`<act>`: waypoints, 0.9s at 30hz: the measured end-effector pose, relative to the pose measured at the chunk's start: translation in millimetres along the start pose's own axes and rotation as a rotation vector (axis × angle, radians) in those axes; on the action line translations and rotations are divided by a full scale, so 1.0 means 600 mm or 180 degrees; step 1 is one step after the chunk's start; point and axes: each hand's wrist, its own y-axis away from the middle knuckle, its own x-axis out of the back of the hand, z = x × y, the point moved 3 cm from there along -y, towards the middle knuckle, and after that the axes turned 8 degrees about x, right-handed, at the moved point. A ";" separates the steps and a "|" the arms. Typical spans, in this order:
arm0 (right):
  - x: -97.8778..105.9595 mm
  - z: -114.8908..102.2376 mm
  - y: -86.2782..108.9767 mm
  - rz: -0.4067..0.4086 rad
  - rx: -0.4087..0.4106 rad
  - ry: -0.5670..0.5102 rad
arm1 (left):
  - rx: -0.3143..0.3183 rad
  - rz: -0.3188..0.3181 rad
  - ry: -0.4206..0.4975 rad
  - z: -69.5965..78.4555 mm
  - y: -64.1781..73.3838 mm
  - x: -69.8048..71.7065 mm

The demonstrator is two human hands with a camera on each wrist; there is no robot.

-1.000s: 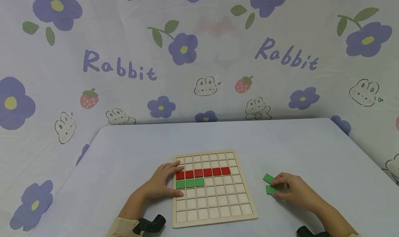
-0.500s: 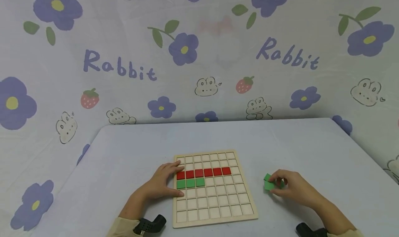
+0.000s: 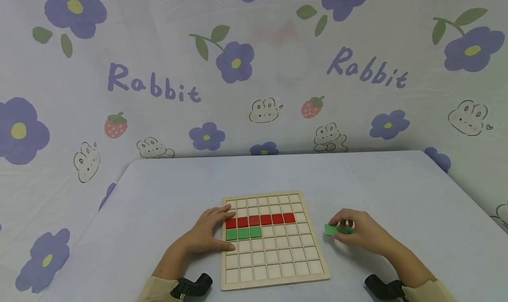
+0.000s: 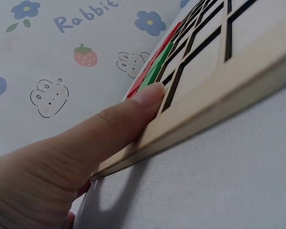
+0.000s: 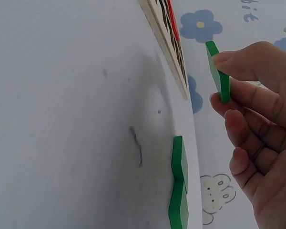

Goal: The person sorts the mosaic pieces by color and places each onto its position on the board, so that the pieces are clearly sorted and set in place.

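Between the thumb and fingers of my right hand (image 3: 367,231) is a green square tile (image 5: 217,71), held above the table to the right of the wooden grid board (image 3: 278,283). Two more green tiles (image 5: 179,157) lie on the table below that hand, touching each other in the right wrist view. My left hand (image 3: 206,232) rests on the board's left edge with its fingers spread. Its thumb (image 4: 128,112) lies straight across the frame. A row of red tiles (image 3: 266,219) fills several squares, and three green tiles (image 3: 243,233) sit in the row just below.
A white table (image 3: 178,178) carries the board. Behind it hangs a cloth (image 3: 278,81) printed with flowers and rabbits. Black wrist devices (image 3: 194,286) sit at both sleeves.
My right hand has picked up a green tile from the loose ones and moved left and a little away from me with it. My left hand has kept its place on the board.
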 end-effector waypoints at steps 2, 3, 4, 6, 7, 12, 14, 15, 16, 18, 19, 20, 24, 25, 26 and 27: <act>-0.004 -0.002 -0.006 0.0027 0.0048 -0.0031 | 0.0018 -0.0007 0.0010 0.000 0.000 0.000; -0.005 -0.003 -0.009 0.0042 0.0060 -0.0055 | 0.0026 -0.0010 0.0011 0.000 0.001 -0.001; -0.007 -0.004 -0.012 0.0046 0.0056 -0.0066 | 0.0038 -0.0013 0.0020 -0.001 0.001 -0.001; -0.009 -0.006 -0.019 0.0057 0.0052 -0.0083 | 0.0057 -0.0012 0.0019 -0.001 0.001 -0.001; -0.010 -0.007 -0.022 0.0033 -0.0003 -0.0099 | 0.0063 -0.0009 0.0014 -0.001 0.001 -0.001; -0.019 -0.014 -0.038 0.0043 0.0033 -0.0163 | 0.0034 0.0004 -0.0026 -0.002 0.001 -0.001; -0.023 -0.016 -0.044 0.0042 0.0061 -0.0206 | 0.0012 0.0008 -0.0033 -0.002 0.001 -0.001; -0.026 -0.017 -0.047 0.0029 0.0063 -0.0230 | 0.0005 0.0009 -0.0030 -0.002 0.002 -0.001; -0.028 -0.018 -0.050 0.0019 0.0060 -0.0245 | 0.0002 0.0010 -0.0027 -0.002 0.002 0.000; -0.032 -0.020 -0.057 -0.0015 0.0044 -0.0268 | -0.0001 0.0013 -0.0014 -0.002 0.003 0.000; -0.034 -0.020 -0.060 -0.0031 0.0042 -0.0274 | 0.0006 0.0013 -0.0002 -0.001 0.003 0.001; -0.036 -0.021 -0.063 -0.0050 0.0031 -0.0279 | 0.0010 0.0015 0.0001 -0.001 0.003 0.001; -0.045 -0.024 -0.076 -0.0115 0.0014 -0.0277 | 0.0022 0.0009 0.0009 -0.003 0.003 0.000; -0.046 -0.025 -0.079 -0.0126 0.0016 -0.0278 | 0.0020 0.0009 0.0007 -0.003 0.003 -0.001; -0.048 -0.027 -0.082 -0.0130 0.0020 -0.0290 | 0.0017 0.0010 0.0004 -0.004 0.002 -0.001; -0.049 -0.028 -0.084 -0.0128 0.0041 -0.0303 | 0.0018 0.0008 0.0012 -0.004 0.002 -0.002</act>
